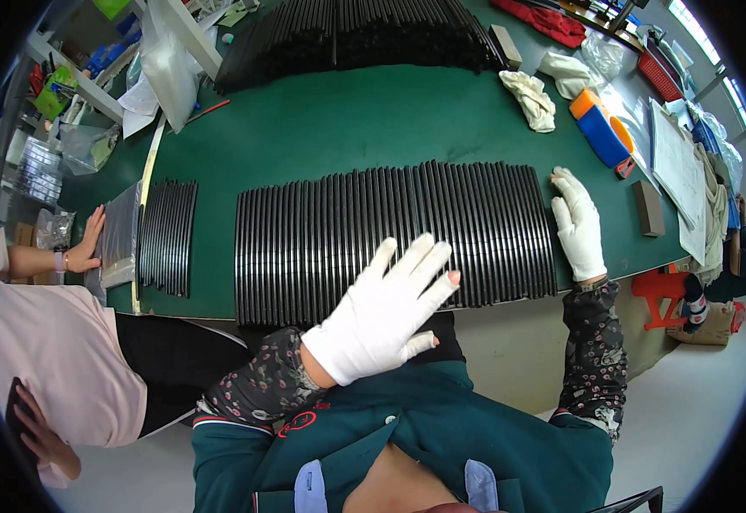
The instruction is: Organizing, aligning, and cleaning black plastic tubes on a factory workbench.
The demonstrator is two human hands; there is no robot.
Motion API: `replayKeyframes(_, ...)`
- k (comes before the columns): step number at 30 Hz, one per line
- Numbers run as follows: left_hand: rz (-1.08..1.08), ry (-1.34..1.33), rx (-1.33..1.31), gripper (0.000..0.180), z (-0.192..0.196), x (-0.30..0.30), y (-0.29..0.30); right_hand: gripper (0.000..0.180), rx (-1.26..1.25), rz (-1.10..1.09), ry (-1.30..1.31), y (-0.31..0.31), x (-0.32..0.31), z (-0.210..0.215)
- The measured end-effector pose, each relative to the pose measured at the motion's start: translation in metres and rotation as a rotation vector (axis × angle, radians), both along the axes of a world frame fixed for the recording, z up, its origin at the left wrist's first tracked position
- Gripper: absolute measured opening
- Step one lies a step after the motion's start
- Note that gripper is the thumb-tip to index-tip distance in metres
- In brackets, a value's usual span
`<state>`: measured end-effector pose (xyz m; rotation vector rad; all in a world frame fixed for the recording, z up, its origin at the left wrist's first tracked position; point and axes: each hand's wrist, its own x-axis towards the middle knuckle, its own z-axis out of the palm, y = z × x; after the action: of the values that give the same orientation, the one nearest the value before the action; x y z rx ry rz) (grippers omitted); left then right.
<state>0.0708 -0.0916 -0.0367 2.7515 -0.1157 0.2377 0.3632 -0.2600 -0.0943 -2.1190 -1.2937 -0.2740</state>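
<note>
Your gloved left hand [369,325] is near the centre of the frame, palm down, fingers [418,259] spread toward the upper right and thumb [421,345] out to the right. Your left forearm [258,380] slants up from the lower left. Your gloved right hand [580,231], right of centre, points upward, loosely bent, above a nearly vertical right forearm [595,355].

A factory-style workshop. A broad green surface [373,120] carries a row of slim black rods [390,222], a larger stack of rods [364,38] and a tape dispenser [597,132]. Another person [61,350] is at the left; beyond, a green holder [51,101] seems to contain hand tools [36,79], though blurred.
</note>
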Motion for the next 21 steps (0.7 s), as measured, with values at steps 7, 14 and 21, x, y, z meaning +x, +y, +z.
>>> replayKeyframes(7, 0.026, 0.022, 0.060, 0.066, -0.015, 0.004, -0.007, 0.029, -0.016, -0.014, 0.000, -0.002, -0.004, 0.001)
replayKeyframes(14, 0.083, -0.084, 0.068, 0.063, -0.026, 0.004, -0.010, 0.029, -0.037, -0.022, -0.007, -0.001, -0.005, 0.003)
replayKeyframes(21, 0.095, -0.115, 0.048, 0.061, -0.028, 0.004, -0.010, 0.028, -0.048, -0.030, -0.016, -0.001, -0.004, 0.003)
